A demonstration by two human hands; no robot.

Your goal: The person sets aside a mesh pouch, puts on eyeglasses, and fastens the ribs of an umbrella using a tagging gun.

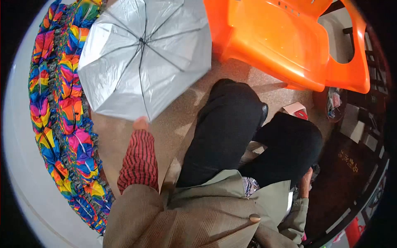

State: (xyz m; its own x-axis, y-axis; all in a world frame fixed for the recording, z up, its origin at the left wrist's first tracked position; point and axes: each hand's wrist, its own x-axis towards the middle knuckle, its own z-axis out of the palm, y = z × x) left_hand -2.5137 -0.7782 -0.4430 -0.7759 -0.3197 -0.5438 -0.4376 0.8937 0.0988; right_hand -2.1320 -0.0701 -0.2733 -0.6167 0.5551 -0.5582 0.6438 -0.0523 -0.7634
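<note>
An opened umbrella [173,72] with a silver inner lining and thin dark ribs is spread out ahead of me on the left. My left hand [141,123], below a red and black striped sleeve, is closed at the near edge of its canopy. The fingertips are partly hidden there. Down by my right thigh is my right hand [305,182], close to a dark, crumpled item [315,171]. Its fingers are out of sight, so whether it grips anything cannot be told.
Rows of folded rainbow-coloured bundles [70,111] line the left side along a pale wall [20,165]. An orange plastic chair [277,41] stands ahead right. A small open box [295,109] lies on the floor beyond my knees. Dark wooden furniture [343,165] fills the right.
</note>
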